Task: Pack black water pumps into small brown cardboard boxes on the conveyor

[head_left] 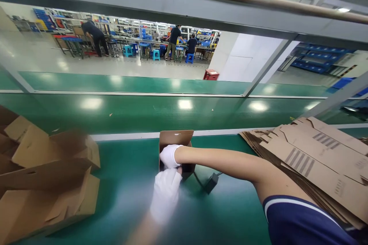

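A small open cardboard box (176, 138) stands on the green work surface in front of me, its back flap upright. My right hand (170, 156), in a white glove, reaches into the box's opening, and its fingers are hidden there. Against the near side of the box is my left hand (166, 189), also white-gloved and slightly blurred, its fingers bent at the edge with one bare fingertip showing. A black block-shaped device (212, 183) lies just right of the box, with a dark cable running toward it.
Folded open cardboard boxes (43, 183) crowd the left side. Flat printed cardboard blanks (322, 157) are stacked at the right. Beyond runs a green belt (143, 111) under a metal frame (184, 4). Several people work at far benches; a red stool (211, 74) stands behind.
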`<state>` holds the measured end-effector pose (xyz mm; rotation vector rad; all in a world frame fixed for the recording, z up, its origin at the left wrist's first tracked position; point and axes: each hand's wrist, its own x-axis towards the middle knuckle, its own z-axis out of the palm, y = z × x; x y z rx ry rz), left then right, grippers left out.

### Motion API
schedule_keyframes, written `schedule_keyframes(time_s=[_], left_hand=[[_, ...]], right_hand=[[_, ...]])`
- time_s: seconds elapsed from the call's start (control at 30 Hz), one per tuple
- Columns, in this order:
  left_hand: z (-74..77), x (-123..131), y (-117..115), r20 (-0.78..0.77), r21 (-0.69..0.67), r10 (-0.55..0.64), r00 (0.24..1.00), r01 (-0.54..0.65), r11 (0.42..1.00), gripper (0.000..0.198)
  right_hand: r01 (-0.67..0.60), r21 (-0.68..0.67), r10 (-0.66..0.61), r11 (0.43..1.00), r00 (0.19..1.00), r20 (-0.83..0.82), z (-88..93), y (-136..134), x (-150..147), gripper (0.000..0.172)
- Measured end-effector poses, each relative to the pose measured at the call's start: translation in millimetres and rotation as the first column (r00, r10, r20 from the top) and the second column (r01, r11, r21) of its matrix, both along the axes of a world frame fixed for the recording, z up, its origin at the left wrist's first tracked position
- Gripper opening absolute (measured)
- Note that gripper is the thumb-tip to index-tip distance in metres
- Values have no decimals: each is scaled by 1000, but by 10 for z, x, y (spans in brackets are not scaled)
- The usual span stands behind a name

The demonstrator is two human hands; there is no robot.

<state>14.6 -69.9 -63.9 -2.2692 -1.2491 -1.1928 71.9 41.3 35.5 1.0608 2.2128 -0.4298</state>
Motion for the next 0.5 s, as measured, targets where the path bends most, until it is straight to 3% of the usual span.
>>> schedule_keyframes(time_s=[0.13, 0.2, 0.3, 0.33, 0.4, 0.5], left_hand=[[19, -18, 1, -7, 2, -32, 999, 32, 999, 32], [30, -33, 5, -8, 5, -29, 1000, 29, 1000, 30], [60, -48, 19, 1, -38, -34, 999, 34, 999, 32], [74, -49, 25, 6, -60, -37, 999, 38, 997, 33], [106, -48, 35, 11, -94, -36, 999, 37, 995, 31], [149, -55, 49, -20, -124, -54, 998, 51, 991, 29]], right_hand=[[-7, 34, 7, 999, 1000, -4, 86, -61, 88, 28], [10, 172, 1, 985, 998, -59, 277, -229, 256, 34], [24, 429, 64, 903, 980, -191, 586, -616, 640, 29], [29, 436, 75, 899, 973, -218, 641, -749, 783, 26], [45, 357, 13, 933, 987, -158, 611, -980, 1054, 25], [73, 253, -86, 965, 995, 42, 186, -1239, 1337, 30]])
